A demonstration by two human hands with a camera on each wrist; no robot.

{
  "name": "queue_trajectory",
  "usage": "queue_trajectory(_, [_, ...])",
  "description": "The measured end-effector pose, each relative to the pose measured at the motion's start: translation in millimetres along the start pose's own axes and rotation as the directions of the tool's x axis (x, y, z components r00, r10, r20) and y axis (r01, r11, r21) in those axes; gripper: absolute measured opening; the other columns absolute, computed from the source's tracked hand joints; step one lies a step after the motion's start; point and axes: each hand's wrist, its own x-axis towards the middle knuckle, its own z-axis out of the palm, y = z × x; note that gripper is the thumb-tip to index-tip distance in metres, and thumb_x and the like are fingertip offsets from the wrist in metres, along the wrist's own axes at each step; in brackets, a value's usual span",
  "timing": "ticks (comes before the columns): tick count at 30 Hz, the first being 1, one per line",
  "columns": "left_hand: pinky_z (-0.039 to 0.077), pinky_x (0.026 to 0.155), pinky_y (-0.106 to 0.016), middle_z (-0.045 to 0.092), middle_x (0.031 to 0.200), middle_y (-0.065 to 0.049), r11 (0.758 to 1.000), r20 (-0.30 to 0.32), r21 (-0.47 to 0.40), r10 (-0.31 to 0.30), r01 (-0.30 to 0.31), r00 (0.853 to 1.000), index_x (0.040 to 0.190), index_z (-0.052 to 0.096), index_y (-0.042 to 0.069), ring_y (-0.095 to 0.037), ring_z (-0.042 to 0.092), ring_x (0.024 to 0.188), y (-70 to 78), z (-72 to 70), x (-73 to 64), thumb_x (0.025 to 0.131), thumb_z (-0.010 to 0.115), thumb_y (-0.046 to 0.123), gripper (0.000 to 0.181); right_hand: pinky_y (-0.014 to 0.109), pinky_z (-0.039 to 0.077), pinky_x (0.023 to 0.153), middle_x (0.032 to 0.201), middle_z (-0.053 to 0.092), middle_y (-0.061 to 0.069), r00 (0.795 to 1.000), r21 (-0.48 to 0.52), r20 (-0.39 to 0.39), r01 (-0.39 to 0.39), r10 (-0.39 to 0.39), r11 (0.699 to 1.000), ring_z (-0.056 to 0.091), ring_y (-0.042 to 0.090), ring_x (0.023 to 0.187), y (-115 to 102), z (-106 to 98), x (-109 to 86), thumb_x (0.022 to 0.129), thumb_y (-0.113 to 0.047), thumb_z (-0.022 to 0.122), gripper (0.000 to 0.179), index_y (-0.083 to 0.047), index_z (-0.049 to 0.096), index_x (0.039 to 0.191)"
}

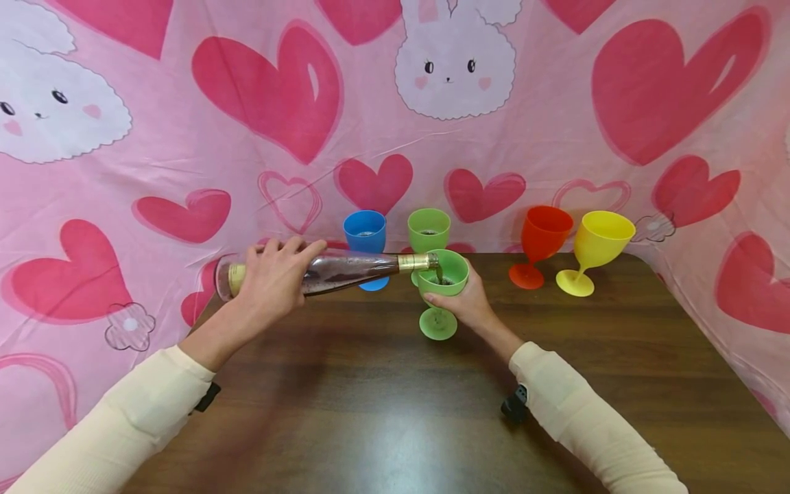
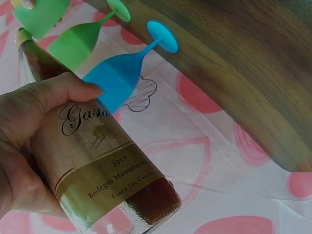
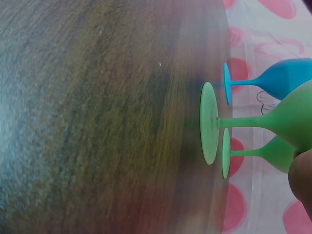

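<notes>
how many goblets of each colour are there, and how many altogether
Green: 2, one goblet held in the right hand and a green goblet behind it
Blue: 1 blue goblet
Red: 1 red goblet
Yellow: 1 yellow goblet
Total: 5 goblets

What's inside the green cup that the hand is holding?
Dark liquid is in the green cup, with more pouring from the bottle. That liquid covers the inside bottom, so it can't be seen.

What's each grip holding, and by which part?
The left grip holds the bottle around its wide body. The right grip holds the nearer green goblet by its bowl.
</notes>
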Motion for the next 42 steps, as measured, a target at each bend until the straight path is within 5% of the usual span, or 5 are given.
queue_trajectory(18, [0.045,0.080,-0.063,0.061,0.117,-0.014,1.000,0.012,0.007,-0.005,0.004,1.000,0.134,0.050,0.024,-0.046,0.056,0.108,0.1,0.2,-0.8,0.061,0.083,0.013,0.082,0.023,0.048,0.098,0.126,0.059,0.024,0.999,-0.003,-0.011,0.040,-0.040,0.999,0.058,-0.002,0.105,31.0,-2.1,7.0,0.063,0.009,0.083,0.081,0.003,0.047,0.136])
queue_trajectory(27, [0.045,0.079,-0.063,0.061,0.117,-0.015,1.000,0.015,0.006,-0.010,0.010,1.000,0.134,0.050,0.025,-0.045,0.056,0.106,0.9,0.3,-1.5,0.059,0.085,0.015,0.083,0.038,0.048,0.103,0.126,0.058,0.029,1.000,-0.013,-0.003,0.006,-0.006,1.000,0.056,-0.004,0.102,1.0,-0.1,-0.2,0.064,0.011,0.080,0.079,0.010,0.045,0.135])
queue_trajectory(34, [0.044,0.080,-0.064,0.061,0.115,-0.014,1.000,0.018,0.004,-0.008,0.008,1.000,0.134,0.050,0.025,-0.045,0.056,0.106,-0.5,0.9,0.0,0.060,0.084,0.014,0.082,0.048,0.045,0.105,0.126,0.057,0.029,1.000,-0.007,-0.001,-0.001,0.001,1.000,0.056,-0.003,0.102,1.0,0.5,0.5,0.064,0.010,0.080,0.079,0.010,0.045,0.135])
queue_trajectory(42, [0.044,0.080,-0.064,0.062,0.116,-0.014,1.000,0.018,-0.005,-0.003,0.003,1.000,0.134,0.050,0.025,-0.045,0.056,0.107,-2.0,1.3,1.4,0.060,0.084,0.013,0.082,0.046,0.045,0.105,0.126,0.057,0.029,1.000,-0.011,-0.004,-0.006,0.006,1.000,0.056,-0.004,0.103,0.3,0.8,1.0,0.064,0.010,0.080,0.080,0.009,0.045,0.135])
